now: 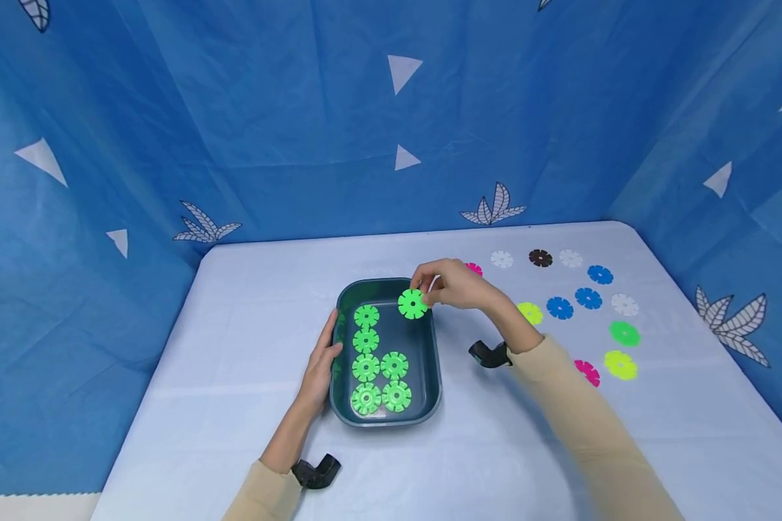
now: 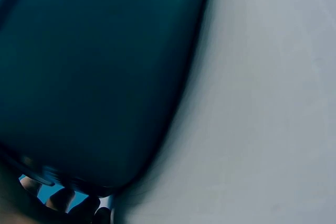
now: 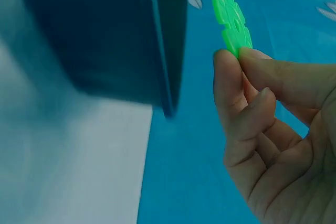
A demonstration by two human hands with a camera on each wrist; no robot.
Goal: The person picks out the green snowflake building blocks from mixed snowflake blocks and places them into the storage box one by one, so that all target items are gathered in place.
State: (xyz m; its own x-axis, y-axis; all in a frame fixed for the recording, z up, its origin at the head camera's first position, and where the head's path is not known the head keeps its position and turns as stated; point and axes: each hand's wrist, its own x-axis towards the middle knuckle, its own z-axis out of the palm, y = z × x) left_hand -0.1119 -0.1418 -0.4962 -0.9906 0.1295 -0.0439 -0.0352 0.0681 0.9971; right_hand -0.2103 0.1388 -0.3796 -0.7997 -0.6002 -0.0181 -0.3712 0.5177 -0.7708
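In the head view, my right hand [image 1: 455, 284] pinches a green notched plastic disc [image 1: 413, 304] between thumb and forefinger, above the far right corner of a dark green tray [image 1: 441, 383]. The right wrist view shows the same disc [image 3: 229, 17] nearly edge-on, beside the tray's wall [image 3: 105, 40]. My left hand [image 1: 318, 367] holds the tray's left side, thumb at the rim and fingers along the outer wall. Inside the tray lie several green discs [image 1: 366, 367], in a left column and a shorter one beside it. The left wrist view is dark, with fingertips [image 2: 60, 199] against the tray.
Right of the tray, loose discs lie on the white tablecloth [image 1: 247, 325]: blue [image 1: 560, 308], white [image 1: 624, 305], yellow [image 1: 620, 365], pink [image 1: 586, 373], brown [image 1: 540, 258] and one green [image 1: 625, 333]. A blue patterned curtain [image 1: 267, 130] surrounds the table's back and sides.
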